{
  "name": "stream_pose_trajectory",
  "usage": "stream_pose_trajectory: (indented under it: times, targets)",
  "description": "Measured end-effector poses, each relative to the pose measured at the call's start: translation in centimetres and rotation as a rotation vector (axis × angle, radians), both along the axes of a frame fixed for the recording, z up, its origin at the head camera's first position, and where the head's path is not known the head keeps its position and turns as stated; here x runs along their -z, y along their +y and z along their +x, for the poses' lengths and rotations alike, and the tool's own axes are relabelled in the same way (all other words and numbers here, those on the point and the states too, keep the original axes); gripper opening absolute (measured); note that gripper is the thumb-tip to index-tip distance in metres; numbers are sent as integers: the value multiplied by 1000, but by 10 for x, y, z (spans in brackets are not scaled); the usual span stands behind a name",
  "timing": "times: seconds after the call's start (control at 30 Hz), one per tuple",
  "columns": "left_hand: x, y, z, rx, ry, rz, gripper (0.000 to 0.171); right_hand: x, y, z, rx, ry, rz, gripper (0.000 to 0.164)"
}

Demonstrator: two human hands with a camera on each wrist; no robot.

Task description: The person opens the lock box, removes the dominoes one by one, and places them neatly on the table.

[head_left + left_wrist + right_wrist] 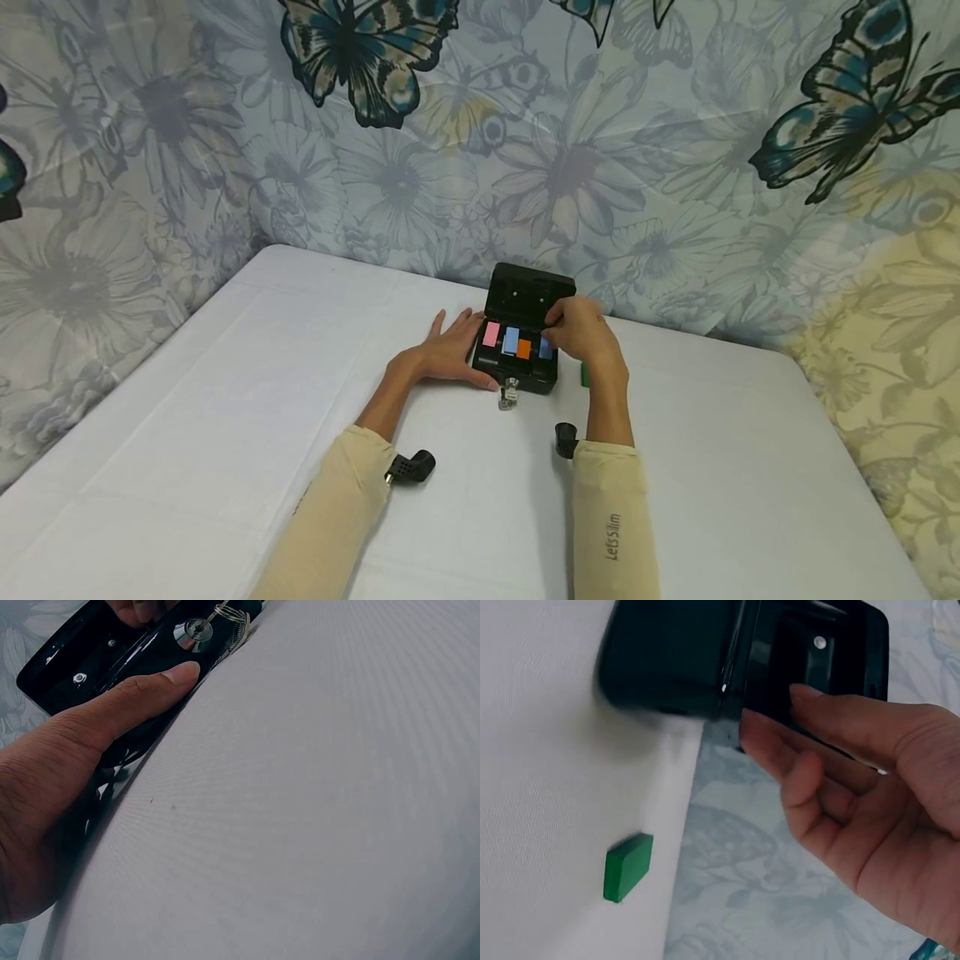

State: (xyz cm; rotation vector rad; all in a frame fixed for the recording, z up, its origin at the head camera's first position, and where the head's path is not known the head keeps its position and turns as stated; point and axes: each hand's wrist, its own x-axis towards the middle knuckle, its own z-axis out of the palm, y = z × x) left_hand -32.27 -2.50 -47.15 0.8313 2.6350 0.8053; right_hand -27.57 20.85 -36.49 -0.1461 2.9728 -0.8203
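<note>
A small black cash box stands on the table with its lid raised. Pink, light blue, orange and darker blue blocks lie inside. My left hand rests against the box's left side, fingers spread, its thumb along the front beside the lock. At the right end, my right hand hovers over the box by the lid and the darker blue block. Its thumb and bent forefinger are apart, with nothing seen between them; whether a fingertip touches is unclear.
Keys on a ring hang from the lock at the box's front. A green block lies on the white table, right of the box. A patterned cloth wall rises close behind.
</note>
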Motion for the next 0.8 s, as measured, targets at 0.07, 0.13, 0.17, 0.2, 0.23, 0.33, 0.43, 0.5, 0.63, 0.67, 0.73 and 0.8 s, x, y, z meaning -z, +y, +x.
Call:
stream_pose_trajectory:
  times: [0.07,0.13,0.17,0.2,0.23,0.33,0.43,0.5,0.63,0.67,0.73,0.8]
  targets:
    - [1,0,-1,-3,-3,5,130,0,-4,0,13,0,23,23]
    - [1,0,-2,-4,-2,4,130,-1,-7,0,20,7,48,23]
    - [1,0,-2,-3,-2,3,129,-1,-8,0,25,10,58,22]
    - [1,0,-1,-3,-2,1,130,-2,-8,0,31,9,63,22]
    - [0,0,-1,-2,-3,-2,130,-2,-9,0,34,1,69,22]
    - [-2,0,1,1,-5,-7,130,-3,-9,0,35,-29,80,24]
    - [-3,0,2,1,-9,-10,130,-2,-7,-1,15,-66,68,26]
    - [-4,0,3,1,-12,-10,130,-2,-5,-2,-8,-82,46,28]
    - [-6,0,6,5,-12,-7,130,-2,-2,-3,-36,-104,-6,29]
    - [-7,0,6,7,-11,-5,130,-2,-1,-3,-35,-106,-17,29]
    - [-8,-1,7,11,-11,-2,131,-4,-1,-2,-25,-101,-30,27]
    - [-11,-1,9,13,-12,4,131,-6,-3,-1,-16,-93,-30,27]
